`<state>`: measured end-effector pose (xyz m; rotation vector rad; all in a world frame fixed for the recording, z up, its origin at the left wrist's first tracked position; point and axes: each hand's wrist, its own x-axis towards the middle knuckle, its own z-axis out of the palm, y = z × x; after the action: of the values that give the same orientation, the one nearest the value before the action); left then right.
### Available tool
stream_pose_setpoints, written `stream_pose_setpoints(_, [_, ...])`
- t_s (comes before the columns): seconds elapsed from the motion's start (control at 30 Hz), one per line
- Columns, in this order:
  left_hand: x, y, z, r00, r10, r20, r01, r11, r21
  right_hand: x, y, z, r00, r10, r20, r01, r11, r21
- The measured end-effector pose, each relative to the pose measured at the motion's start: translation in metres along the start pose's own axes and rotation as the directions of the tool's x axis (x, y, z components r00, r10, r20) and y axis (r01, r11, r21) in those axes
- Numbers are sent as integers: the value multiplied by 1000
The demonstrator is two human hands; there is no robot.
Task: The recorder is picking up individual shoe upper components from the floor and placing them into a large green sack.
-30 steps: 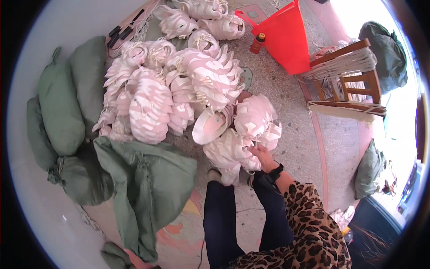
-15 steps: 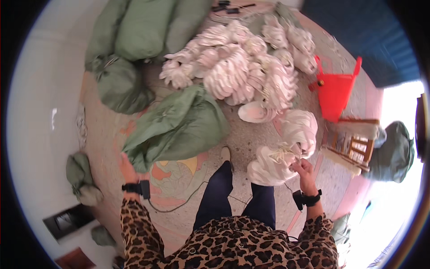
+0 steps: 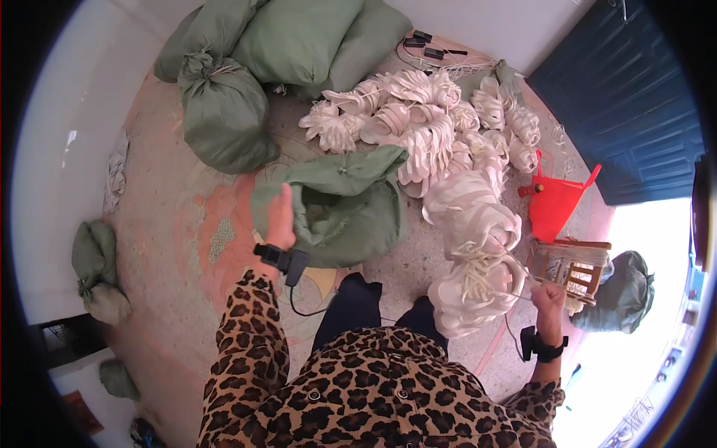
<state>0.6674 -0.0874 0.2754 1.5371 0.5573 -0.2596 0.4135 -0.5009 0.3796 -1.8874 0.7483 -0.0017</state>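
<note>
A green cloth sack (image 3: 366, 228) lies on the floor before me, its mouth gaping toward my left side. My left hand (image 3: 280, 216) is upright at the near left rim, seen edge-on with fingers stretched; whether it pinches any cloth is hard to make out. To the right, my right hand (image 3: 549, 300) is closed on a thin string (image 3: 523, 296) that runs to a tied bundle of white shoe uppers (image 3: 474, 295). That bundle hangs in front of my right leg, and another bundle of white uppers (image 3: 470, 216) adjoins its far side.
A heap of white shoe-upper bundles (image 3: 411, 112) lies beyond the sack. Full green sacks (image 3: 299, 37) stand at the far left. On the right are a red bucket-like bag (image 3: 556, 205), a small wooden chair (image 3: 586, 272) and a dark green sack (image 3: 624, 295). A blue door (image 3: 620, 97) stands behind them.
My left hand has moved forward and right, and the sack's mouth now gapes wider. My right hand has shifted outward from the bundle, with the string stretched between them. The view has also shifted.
</note>
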Motion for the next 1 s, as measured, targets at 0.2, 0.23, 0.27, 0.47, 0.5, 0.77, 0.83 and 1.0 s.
stream_pose_setpoints(0.2, [8,-30,-13,964,3,265,-1,1000,-9,-21,-79,67,984,-106,142,98,993,63])
stream_pose_setpoints(0.23, [0,-26,-14,956,41,291,-68,994,84,-20,-91,76,965,-119,235,112,993,42])
stream_pose_setpoints(0.27, [2,-26,-28,954,44,296,-73,994,87,-20,-95,98,966,-121,228,113,993,45])
stream_pose_setpoints(0.47, [-49,-39,-91,851,192,488,-454,736,503,-1,-133,157,894,-161,418,151,987,58])
stream_pose_setpoints(0.5, [-58,-43,-107,857,197,476,-450,737,504,2,-139,162,891,-170,421,137,985,107])
stream_pose_setpoints(0.77, [-115,-72,-168,951,99,293,-255,788,561,10,-203,190,771,-324,549,111,916,384])
stream_pose_setpoints(0.83, [-126,-71,-162,951,146,274,-270,821,503,11,-215,200,718,-348,603,137,920,368])
stream_pose_setpoints(1.0, [-115,-28,-123,986,118,118,-127,989,71,0,-203,255,500,-368,784,338,916,215])
